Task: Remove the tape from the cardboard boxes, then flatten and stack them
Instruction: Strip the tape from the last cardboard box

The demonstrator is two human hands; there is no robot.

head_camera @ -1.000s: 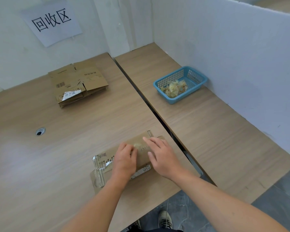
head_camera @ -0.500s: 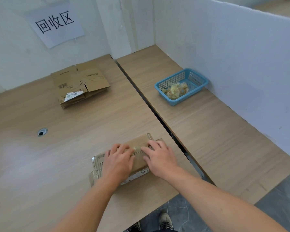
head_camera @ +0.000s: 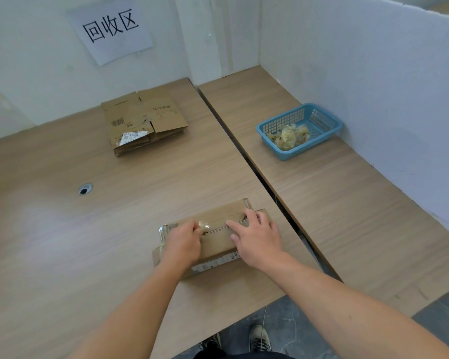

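Note:
A small brown cardboard box (head_camera: 216,242) lies near the front edge of the left table, with clear tape (head_camera: 205,225) along its top seam and shiny tape at its left end. My left hand (head_camera: 183,242) lies on the box's left half, its fingers curled and pinching a lifted bit of the tape at the seam. My right hand (head_camera: 257,237) presses on the right half with spread, straight fingers. A stack of flattened cardboard boxes (head_camera: 145,123) sits at the back of the same table.
A blue plastic basket (head_camera: 314,145) holding crumpled tape stands on the right table by the white partition (head_camera: 373,86). A narrow gap (head_camera: 244,156) separates the two tables. There is a cable hole (head_camera: 84,189) at the left and a paper sign (head_camera: 111,29) on the back wall.
My left hand's fingers have curled onto the tape at the seam. My right hand has slid slightly right along the box top. The box itself has stayed in place.

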